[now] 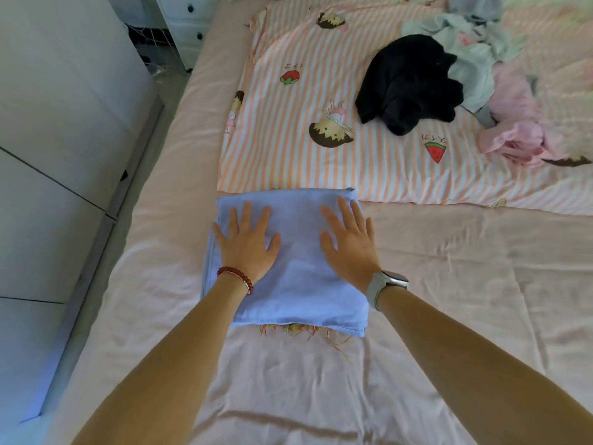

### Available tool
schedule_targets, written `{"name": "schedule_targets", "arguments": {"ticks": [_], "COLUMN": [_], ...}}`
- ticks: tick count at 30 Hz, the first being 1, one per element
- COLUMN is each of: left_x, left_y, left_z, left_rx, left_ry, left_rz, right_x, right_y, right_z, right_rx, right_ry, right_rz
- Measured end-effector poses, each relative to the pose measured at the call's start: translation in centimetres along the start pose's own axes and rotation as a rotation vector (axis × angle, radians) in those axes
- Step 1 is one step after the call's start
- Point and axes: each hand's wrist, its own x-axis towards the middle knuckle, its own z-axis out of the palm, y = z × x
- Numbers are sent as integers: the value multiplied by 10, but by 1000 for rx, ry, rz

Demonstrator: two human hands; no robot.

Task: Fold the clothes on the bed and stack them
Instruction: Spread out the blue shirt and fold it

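While left hand and right hand press flat, one folded blue garment, one black garment.

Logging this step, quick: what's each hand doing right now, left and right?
Left hand: open, fingers spread, pressing flat on the folded blue cloth.
Right hand: open, flat on the same cloth, holding nothing.

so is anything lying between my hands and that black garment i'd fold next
Nothing visible. Both the left hand and right hand rest flat on the folded blue cloth. Beyond it only the flat striped blanket lies before the black garment; other clothes sit to its right.
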Motion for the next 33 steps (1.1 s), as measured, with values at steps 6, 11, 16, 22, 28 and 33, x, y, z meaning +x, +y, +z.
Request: {"name": "schedule_targets", "arguments": {"ticks": [6,11,16,22,28,33], "left_x": [-98,-186,-262,-357,-475,-546], "left_y": [42,84,158,300,447,546], "left_z": [-40,-43,-34,-1,37,49], "left_rx": [-265,-311,-211,-77,-51,-50], "left_ry": [327,240,101,-34,-118,-93], "left_rz": [51,85,400,588,803,1001], "right_x": [-92,-207,-326,-480,-655,-758], "right_y": [-5,25,72,163,256,318], "right_z": [-53,-81,-114,-172,-232,-268], "right_rx": [217,212,250,285,321,347], "right_ry": [222,244,242,317,436,595], "right_rz": [91,258,463,660,834,969]}}
